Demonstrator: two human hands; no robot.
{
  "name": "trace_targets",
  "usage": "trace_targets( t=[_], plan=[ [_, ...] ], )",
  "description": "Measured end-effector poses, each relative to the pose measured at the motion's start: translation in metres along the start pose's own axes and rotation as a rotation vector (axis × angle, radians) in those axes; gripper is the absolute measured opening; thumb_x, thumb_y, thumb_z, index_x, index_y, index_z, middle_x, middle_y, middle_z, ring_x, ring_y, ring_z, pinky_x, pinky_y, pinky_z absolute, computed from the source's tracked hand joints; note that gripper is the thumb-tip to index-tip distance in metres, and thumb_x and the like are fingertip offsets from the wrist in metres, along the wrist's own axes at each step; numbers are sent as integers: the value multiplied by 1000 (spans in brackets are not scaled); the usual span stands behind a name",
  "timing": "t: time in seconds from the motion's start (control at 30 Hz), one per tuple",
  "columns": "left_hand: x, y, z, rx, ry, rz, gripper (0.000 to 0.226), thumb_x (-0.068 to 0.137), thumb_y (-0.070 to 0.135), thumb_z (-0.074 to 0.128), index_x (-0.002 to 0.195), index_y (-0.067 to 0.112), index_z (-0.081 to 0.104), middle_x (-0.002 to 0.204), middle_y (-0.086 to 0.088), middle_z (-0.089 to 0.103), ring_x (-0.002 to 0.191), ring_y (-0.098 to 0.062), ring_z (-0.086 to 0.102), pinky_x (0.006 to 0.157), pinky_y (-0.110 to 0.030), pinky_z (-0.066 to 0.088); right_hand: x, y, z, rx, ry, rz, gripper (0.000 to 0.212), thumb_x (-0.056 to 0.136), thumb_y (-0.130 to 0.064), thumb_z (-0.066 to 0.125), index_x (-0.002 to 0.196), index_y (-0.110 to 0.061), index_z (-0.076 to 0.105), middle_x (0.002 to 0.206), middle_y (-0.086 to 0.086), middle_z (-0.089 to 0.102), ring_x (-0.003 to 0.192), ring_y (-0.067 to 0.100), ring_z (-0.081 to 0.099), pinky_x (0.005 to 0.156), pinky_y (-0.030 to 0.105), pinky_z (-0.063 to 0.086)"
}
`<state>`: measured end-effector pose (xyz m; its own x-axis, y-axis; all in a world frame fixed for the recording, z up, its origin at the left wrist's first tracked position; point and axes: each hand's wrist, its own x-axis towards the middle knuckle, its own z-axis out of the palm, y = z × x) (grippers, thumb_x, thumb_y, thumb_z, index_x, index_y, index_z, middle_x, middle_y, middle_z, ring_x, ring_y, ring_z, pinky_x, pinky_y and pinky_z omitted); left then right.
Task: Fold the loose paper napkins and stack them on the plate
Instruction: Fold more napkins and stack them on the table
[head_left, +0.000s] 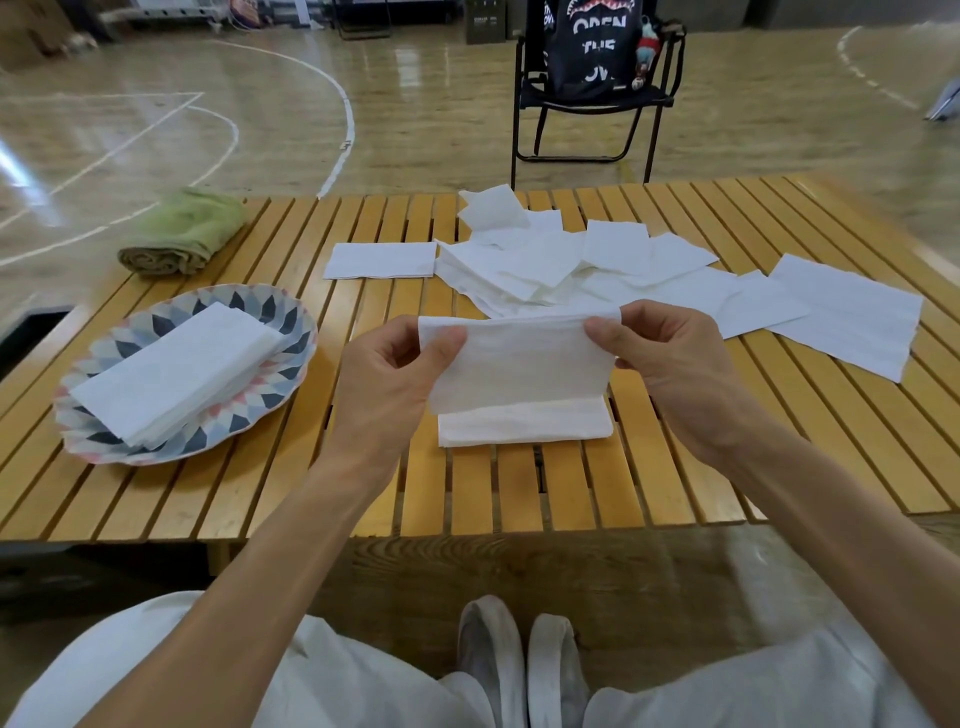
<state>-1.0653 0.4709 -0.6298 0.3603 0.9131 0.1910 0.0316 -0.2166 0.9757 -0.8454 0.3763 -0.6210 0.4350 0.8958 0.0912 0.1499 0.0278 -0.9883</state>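
A white paper napkin (524, 374) is held up in front of me over the slatted table; its lower edge rests folded on the slats. My left hand (395, 369) pinches its top left corner and my right hand (660, 353) pinches its top right corner. On the left stands a patterned plate (291, 322) carrying a stack of folded napkins (171, 374). Behind the held napkin lies a loose heap of unfolded napkins (550, 265), with more sheets spread to the right (841, 317) and one folded napkin (382, 260) lying flat at the heap's left.
A rolled green towel (182, 234) lies at the table's far left corner. The wooden slatted table (519, 488) ends just in front of my knees. A black folding chair with a bag (592, 78) stands behind the table on the gym floor.
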Motion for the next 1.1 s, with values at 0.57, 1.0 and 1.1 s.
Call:
trace_targets(
  t=[0.57,1.0,1.1],
  plan=[
    [7,-9,-7,158,82,146,31,81,52,70,80,22,68,130,19,56,123,-2,50,104,-44,44,-1,-2,-1,30,117,-151,22,74,-38,79,73,-20,66,122,-7,65,117,5,59,100,38,50],
    [3,0,2,-60,73,71,13,85,25,73,90,15,68,88,4,72,85,-13,69,73,-27,58,1,-3,3,222,54,10,22,79,-26,80,79,-14,61,95,17,66,93,26,67,87,44,51],
    [4,-3,5,-73,70,17,16,86,17,75,97,18,64,97,0,73,92,-17,71,75,-32,60,3,0,2,196,56,60,15,85,-14,77,93,-11,64,105,14,75,99,27,72,86,42,57]
  ],
)
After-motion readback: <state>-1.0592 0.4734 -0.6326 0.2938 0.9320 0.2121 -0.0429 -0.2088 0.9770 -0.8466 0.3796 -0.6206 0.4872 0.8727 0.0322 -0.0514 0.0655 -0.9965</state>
